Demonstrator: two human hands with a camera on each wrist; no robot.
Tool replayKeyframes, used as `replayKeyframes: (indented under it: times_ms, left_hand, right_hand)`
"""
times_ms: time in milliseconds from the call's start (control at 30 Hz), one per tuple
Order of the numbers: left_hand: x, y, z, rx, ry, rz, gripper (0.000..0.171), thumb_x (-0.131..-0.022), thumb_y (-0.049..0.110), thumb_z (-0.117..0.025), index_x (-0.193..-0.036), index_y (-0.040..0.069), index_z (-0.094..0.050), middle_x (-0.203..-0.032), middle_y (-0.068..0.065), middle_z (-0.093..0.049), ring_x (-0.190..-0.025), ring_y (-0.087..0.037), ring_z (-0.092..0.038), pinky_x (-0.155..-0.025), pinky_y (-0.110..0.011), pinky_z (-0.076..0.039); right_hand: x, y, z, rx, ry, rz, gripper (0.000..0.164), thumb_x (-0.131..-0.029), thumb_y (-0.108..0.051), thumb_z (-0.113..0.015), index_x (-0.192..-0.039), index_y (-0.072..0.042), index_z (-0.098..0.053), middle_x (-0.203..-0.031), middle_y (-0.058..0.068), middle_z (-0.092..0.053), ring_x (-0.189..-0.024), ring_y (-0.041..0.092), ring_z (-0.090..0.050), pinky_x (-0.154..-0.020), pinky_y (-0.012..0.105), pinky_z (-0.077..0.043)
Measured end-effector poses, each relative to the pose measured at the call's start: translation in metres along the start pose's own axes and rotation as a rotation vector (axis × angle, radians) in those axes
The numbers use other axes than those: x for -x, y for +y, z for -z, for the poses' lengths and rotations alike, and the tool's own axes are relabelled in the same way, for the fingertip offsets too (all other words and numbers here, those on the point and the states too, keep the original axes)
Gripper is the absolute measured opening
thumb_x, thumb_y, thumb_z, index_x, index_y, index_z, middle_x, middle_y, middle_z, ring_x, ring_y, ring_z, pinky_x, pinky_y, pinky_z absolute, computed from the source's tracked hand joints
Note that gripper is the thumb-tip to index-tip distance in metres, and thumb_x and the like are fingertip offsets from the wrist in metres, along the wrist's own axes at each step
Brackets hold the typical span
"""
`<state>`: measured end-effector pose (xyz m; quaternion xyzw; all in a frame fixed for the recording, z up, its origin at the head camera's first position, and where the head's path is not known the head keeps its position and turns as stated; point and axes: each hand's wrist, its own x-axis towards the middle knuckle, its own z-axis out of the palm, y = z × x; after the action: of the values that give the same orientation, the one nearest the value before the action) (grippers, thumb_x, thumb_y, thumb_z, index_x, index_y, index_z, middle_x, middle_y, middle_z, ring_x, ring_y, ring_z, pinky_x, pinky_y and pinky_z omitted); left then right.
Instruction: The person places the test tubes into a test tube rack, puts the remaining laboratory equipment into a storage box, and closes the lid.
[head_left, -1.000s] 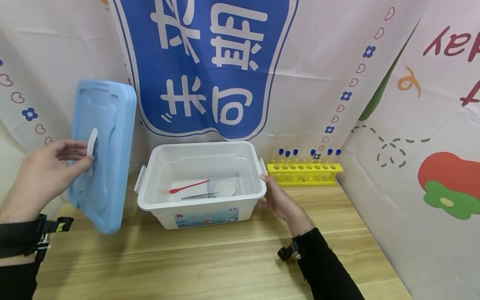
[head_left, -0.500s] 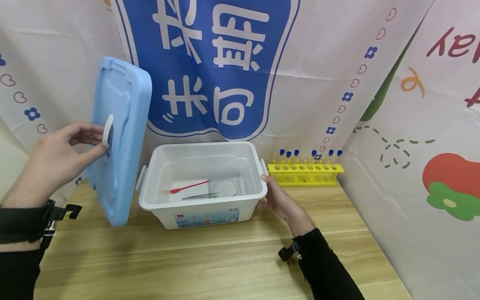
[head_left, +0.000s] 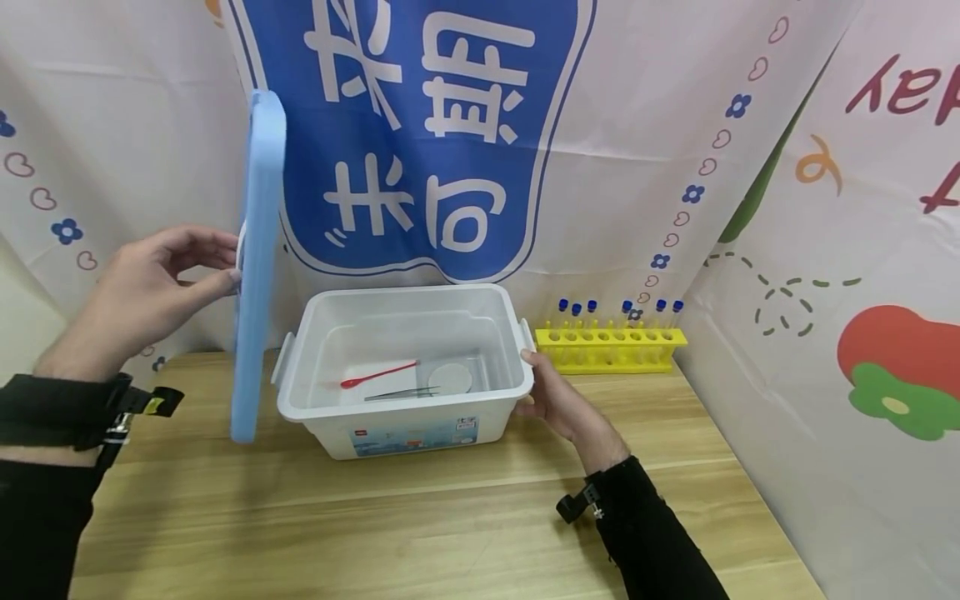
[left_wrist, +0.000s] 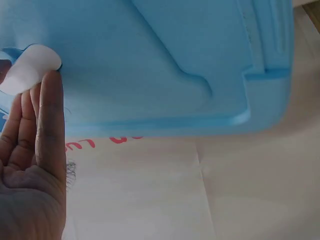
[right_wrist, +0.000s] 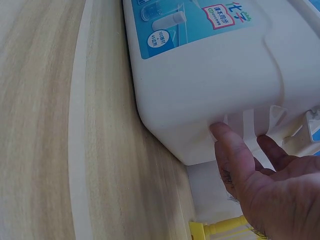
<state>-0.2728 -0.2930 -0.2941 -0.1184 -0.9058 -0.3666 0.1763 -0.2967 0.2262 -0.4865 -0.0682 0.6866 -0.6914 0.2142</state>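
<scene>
My left hand pinches the white handle of a light blue lid. The lid hangs on edge above the table, just left of a white plastic box. That box stands uncovered, with a blue printed label on its front. Inside lie a red spoon, metal tweezers and a white disc near a clear flat tray. At the box's right end, my right hand rests its fingertips and thumb against the outer wall below the rim, as the right wrist view shows.
A yellow test tube rack stands right of the box, holding several blue-capped tubes. Printed cloth hangs behind and to the right of the wooden table. A white side handle juts from the box's left end.
My left hand has raised the lid and carried it right, closer to the box, turning it until its edge faces the head view. The right hand and the box have stayed put.
</scene>
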Motion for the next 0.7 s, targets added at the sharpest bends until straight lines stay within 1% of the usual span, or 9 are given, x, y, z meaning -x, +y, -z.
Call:
replayKeyframes:
  times_ms: [33, 100, 200, 367, 533, 700]
  left_hand:
    - [-0.001, 0.0, 0.0, 0.025, 0.001, -0.017, 0.034, -0.112, 0.015, -0.082, -0.144, 0.021, -0.072, -0.118, 0.039, -0.069, -0.109, 0.019, -0.066, -0.089, 0.003, -0.05]
    - [-0.004, 0.001, -0.002, 0.061, 0.002, -0.039, 0.035, -0.112, 0.01, -0.081, -0.142, 0.025, -0.072, -0.12, 0.038, -0.069, -0.112, 0.017, -0.066, -0.091, 0.003, -0.051]
    - [-0.008, 0.003, -0.004, 0.088, 0.008, -0.052, 0.037, -0.111, 0.008, -0.081, -0.141, 0.026, -0.071, -0.121, 0.035, -0.069, -0.114, 0.013, -0.066, -0.092, 0.002, -0.052]
    - [-0.015, 0.007, -0.009, 0.132, 0.02, -0.062, 0.038, -0.11, 0.007, -0.083, -0.142, 0.025, -0.073, -0.121, 0.03, -0.072, -0.114, 0.011, -0.069, -0.092, 0.001, -0.055]
    - [-0.022, 0.005, -0.018, 0.176, 0.03, -0.108, 0.04, -0.107, 0.001, -0.084, -0.139, 0.023, -0.075, -0.121, 0.027, -0.074, -0.113, 0.007, -0.072, -0.095, 0.0, -0.056]
    - [-0.029, 0.004, -0.025, 0.19, -0.003, -0.141, 0.04, -0.107, -0.001, -0.083, -0.14, 0.019, -0.076, -0.121, 0.026, -0.075, -0.114, 0.006, -0.073, -0.096, -0.001, -0.057]
  right_hand:
    - [0.0, 0.0, 0.0, 0.0, 0.0, -0.001, 0.08, -0.115, -0.069, -0.036, -0.184, -0.029, -0.035, -0.186, 0.016, -0.043, -0.17, 0.044, -0.046, -0.107, 0.039, -0.064]
    - [0.0, 0.0, 0.0, 0.0, 0.003, -0.002, 0.079, -0.115, -0.069, -0.036, -0.184, -0.029, -0.035, -0.186, 0.015, -0.043, -0.171, 0.044, -0.045, -0.108, 0.04, -0.063]
    - [0.0, 0.0, 0.0, -0.001, 0.003, -0.001, 0.079, -0.116, -0.068, -0.035, -0.184, -0.029, -0.035, -0.187, 0.016, -0.042, -0.172, 0.044, -0.045, -0.11, 0.042, -0.063]
    - [0.0, 0.0, 0.0, -0.002, -0.002, -0.002, 0.079, -0.116, -0.068, -0.035, -0.184, -0.029, -0.034, -0.188, 0.016, -0.041, -0.173, 0.045, -0.044, -0.111, 0.043, -0.064]
    - [-0.001, 0.001, 0.001, -0.006, 0.002, -0.012, 0.08, -0.115, -0.07, -0.037, -0.184, -0.03, -0.034, -0.188, 0.015, -0.041, -0.173, 0.044, -0.044, -0.111, 0.045, -0.064]
    - [-0.001, 0.001, 0.001, -0.004, 0.011, -0.014, 0.081, -0.114, -0.071, -0.037, -0.184, -0.03, -0.033, -0.188, 0.015, -0.041, -0.173, 0.045, -0.045, -0.111, 0.045, -0.064]
